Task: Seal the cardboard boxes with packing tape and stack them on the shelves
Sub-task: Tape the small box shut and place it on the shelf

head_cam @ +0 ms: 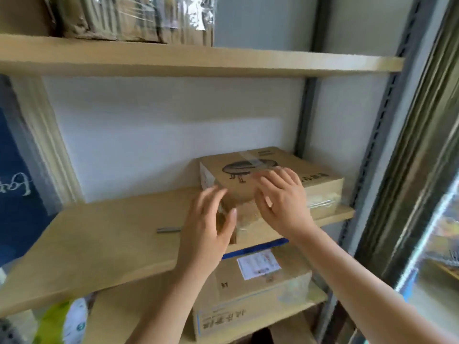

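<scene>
Box (270,175) betw both hands' fingers (273,180)

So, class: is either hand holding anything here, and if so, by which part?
Nothing is gripped. Both hands are open: the right hand lies on top of the taped cardboard box; the left hand is at its near left corner, contact unclear.

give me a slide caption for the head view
Both open hands, left hand and right hand, at a taped cardboard box on the middle shelf.
</scene>
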{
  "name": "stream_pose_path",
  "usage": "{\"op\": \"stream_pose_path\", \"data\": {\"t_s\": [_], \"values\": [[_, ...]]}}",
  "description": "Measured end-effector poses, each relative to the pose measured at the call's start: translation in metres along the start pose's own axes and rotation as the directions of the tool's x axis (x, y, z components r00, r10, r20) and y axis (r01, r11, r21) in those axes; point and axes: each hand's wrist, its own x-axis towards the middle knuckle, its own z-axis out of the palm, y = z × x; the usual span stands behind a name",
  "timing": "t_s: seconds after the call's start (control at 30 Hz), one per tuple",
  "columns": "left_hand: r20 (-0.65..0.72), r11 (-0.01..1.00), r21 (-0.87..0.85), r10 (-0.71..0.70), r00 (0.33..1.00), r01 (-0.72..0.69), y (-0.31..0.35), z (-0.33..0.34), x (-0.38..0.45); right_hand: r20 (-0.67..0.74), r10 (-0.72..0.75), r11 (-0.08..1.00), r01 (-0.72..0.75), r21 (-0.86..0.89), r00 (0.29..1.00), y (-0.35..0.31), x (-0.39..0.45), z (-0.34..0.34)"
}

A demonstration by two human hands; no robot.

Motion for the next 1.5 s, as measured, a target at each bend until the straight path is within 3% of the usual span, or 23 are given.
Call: {"op": "stream_pose_path", "data": {"t_s": [0.1,0.17,0.4,0.47,0.53,0.63,0.7,0.73,0.8,0.83,0.9,0.97,1.13,1.23,1.3,1.33,1.37,1.43,1.5], "values": [[0.215,0.997,0.03,0.058,0.975,-0.066,0.008,0.03,0.023,0.354,0.118,0.993,-0.108,-0.048,0.928,0.073,-0.023,-0.019],[0.282,0.993,0.07,0.067,0.957,-0.091,0.006,0.044,0.033,0.46,0.13,0.991,-0.121,-0.049,0.878,0.098,-0.037,-0.018],[0.26,0.998,-0.016,0.057,0.964,-0.055,-0.003,0.051,0.057,0.144,0.056,0.987,-0.033,-0.156,0.988,0.099,-0.035,0.007],[0.236,0.998,-0.01,0.063,0.97,-0.062,-0.004,0.053,0.053,0.124,0.054,0.988,-0.035,-0.148,0.991,0.1,-0.036,0.007],[0.244,0.997,0.003,0.076,0.967,-0.079,-0.009,0.054,0.049,0.214,0.067,0.993,-0.043,-0.114,0.975,0.105,-0.04,0.005],[0.301,0.996,0.011,0.08,0.95,-0.088,-0.018,0.052,0.045,0.429,0.042,0.995,0.0,-0.097,0.902,0.124,-0.041,-0.004],[0.279,0.998,-0.053,-0.015,0.96,0.031,-0.025,0.053,0.039,0.441,0.176,0.98,-0.112,-0.167,0.88,0.141,-0.041,-0.009],[0.275,0.982,-0.106,-0.121,0.954,0.155,-0.026,0.054,0.035,0.412,0.307,0.949,-0.24,-0.206,0.858,0.15,-0.042,-0.01],[0.347,0.899,-0.194,-0.312,0.885,0.393,-0.024,0.057,0.028,0.358,0.599,0.796,-0.58,-0.173,0.716,0.16,-0.044,-0.011],[0.399,0.865,-0.204,-0.355,0.846,0.459,-0.022,0.061,0.026,0.338,0.7,0.687,-0.723,-0.076,0.63,0.163,-0.045,-0.009],[0.431,0.833,-0.216,-0.386,0.816,0.509,-0.02,0.069,0.025,0.292,0.802,0.496,-0.854,0.158,0.521,0.163,-0.042,-0.007],[0.38,0.82,-0.253,-0.405,0.832,0.514,-0.021,0.074,0.025,0.255,0.841,0.447,-0.878,0.17,0.478,0.166,-0.036,-0.006],[0.279,0.843,-0.259,-0.402,0.872,0.471,-0.021,0.075,0.024,0.287,0.844,0.45,-0.89,0.079,0.452,0.171,-0.028,-0.007],[0.354,0.884,-0.225,-0.317,0.88,0.409,-0.025,0.068,0.029,0.364,0.833,0.451,-0.892,-0.013,0.416,0.166,-0.019,-0.014],[0.48,0.904,-0.188,-0.256,0.839,0.384,-0.029,0.055,0.035,0.399,0.835,0.478,-0.858,-0.187,0.378,0.157,-0.008,-0.018],[0.552,0.907,-0.167,-0.24,0.799,0.387,-0.031,0.047,0.038,0.372,0.834,0.52,-0.805,-0.285,0.407,0.149,-0.002,-0.017],[0.605,0.909,-0.14,-0.235,0.761,0.392,-0.035,0.039,0.039,0.33,0.81,0.58,-0.745,-0.33,0.484,0.138,0.003,-0.015],[0.621,0.915,-0.059,-0.28,0.732,0.4,-0.045,0.021,0.037,0.247,0.676,0.737,-0.645,-0.203,0.694,0.101,0.015,-0.01],[0.539,0.918,0.032,-0.349,0.767,0.395,-0.057,0.003,0.03,0.2,0.484,0.869,-0.495,0.007,0.852,0.056,0.025,-0.004]]}}
